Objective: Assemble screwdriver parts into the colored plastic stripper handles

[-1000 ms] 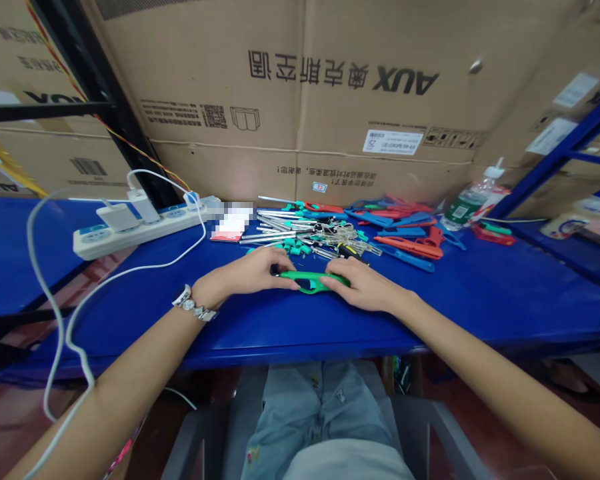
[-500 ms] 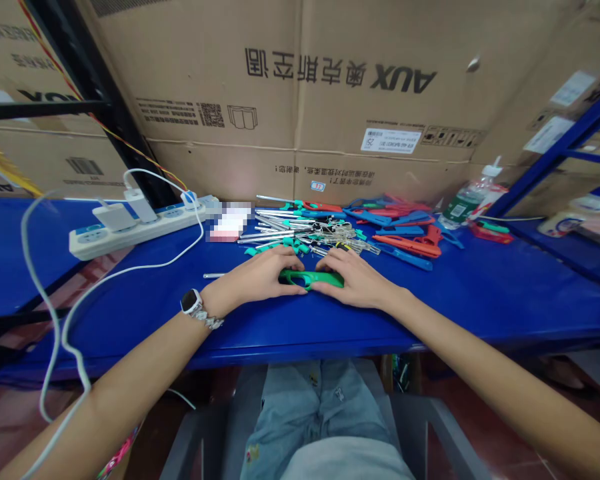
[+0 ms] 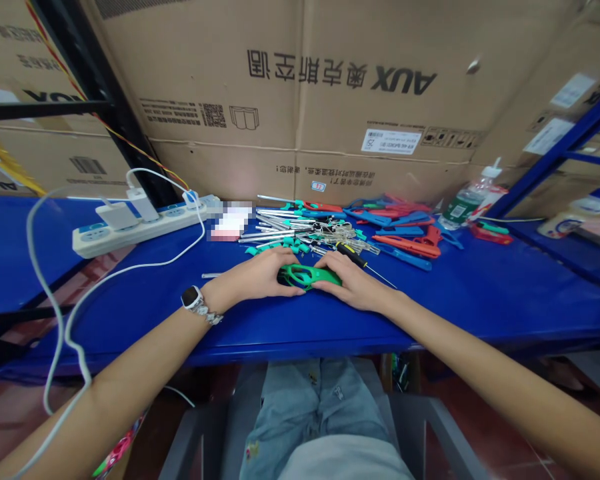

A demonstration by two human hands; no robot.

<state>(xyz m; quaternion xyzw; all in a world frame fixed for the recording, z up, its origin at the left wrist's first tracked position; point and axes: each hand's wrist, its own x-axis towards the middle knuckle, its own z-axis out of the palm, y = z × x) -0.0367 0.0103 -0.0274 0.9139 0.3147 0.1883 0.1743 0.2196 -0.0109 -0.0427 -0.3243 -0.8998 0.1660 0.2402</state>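
Pale blue jeans [image 3: 320, 407] fill the bottom centre of the frame, between the arms of a grey chair [image 3: 447, 427]; above them runs the front edge of a glossy blue table [image 3: 300, 333]. At the centre of the frame, over the table, is a bright green plastic handle with an oval loop [image 3: 320, 275], lying roughly level between the two hands; the left hand [image 3: 265, 275] has its thumb and fingers closed on the left end of it, while the right hand [image 3: 355, 281] grips the right end, thumb in front; a white watch on a silver bracelet [image 3: 194, 298] circles the left wrist. A thin silver metal rod [image 3: 211, 275] juts out left of that hand, its join hidden; just behind the right hand lies a black-and-yellow screwdriver [image 3: 351, 254], its shaft pointing to the lower right; whether they touch, I cannot tell.

Farther back, at mid-frame, lies a heap of silver rods with teal plastic pieces [image 3: 280, 236]; red-orange and blue plastic casings [image 3: 414, 247] lie right of it; a long white power strip [image 3: 155, 230] sits at left; tall brown cardboard [image 3: 300, 113] spans the top.
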